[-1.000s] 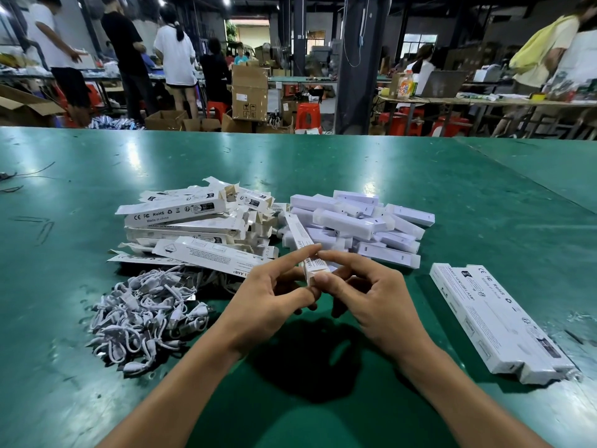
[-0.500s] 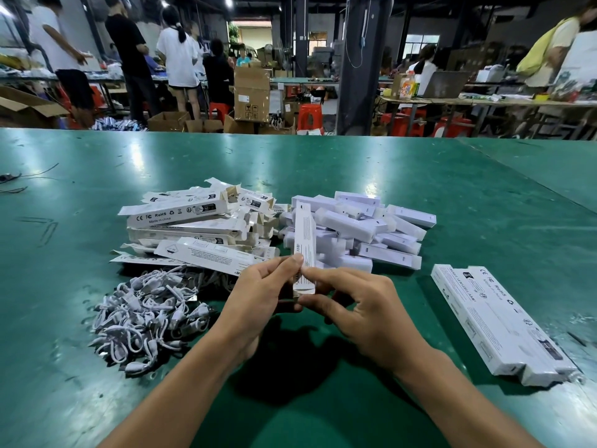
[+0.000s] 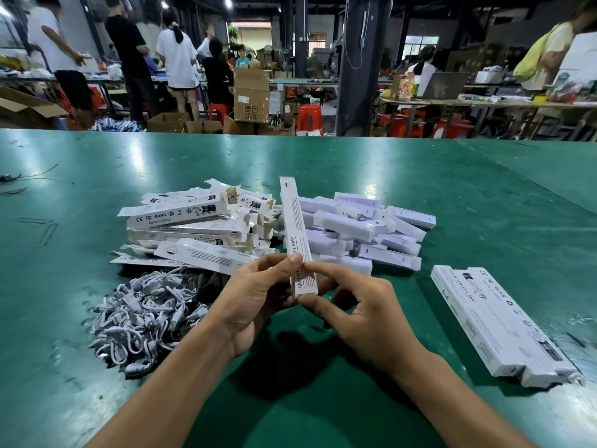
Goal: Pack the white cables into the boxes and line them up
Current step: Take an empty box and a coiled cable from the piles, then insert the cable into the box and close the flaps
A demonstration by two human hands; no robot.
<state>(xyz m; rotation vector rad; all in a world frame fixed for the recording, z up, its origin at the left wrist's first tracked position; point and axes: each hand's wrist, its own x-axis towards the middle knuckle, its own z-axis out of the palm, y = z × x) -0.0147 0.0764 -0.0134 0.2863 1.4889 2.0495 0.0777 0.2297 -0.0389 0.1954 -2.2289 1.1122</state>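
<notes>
Box [image 3: 295,227] raised steeper, lower end pinched between left hand [image 3: 255,302], right hand [image 3: 365,315]

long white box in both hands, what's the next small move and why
Probably lay the long white box beside the row of boxes on the right, if its near flap is shut, which I cannot tell. The left hand and right hand pinch its near end, and that row lies flat on the green table by the right hand.
</notes>
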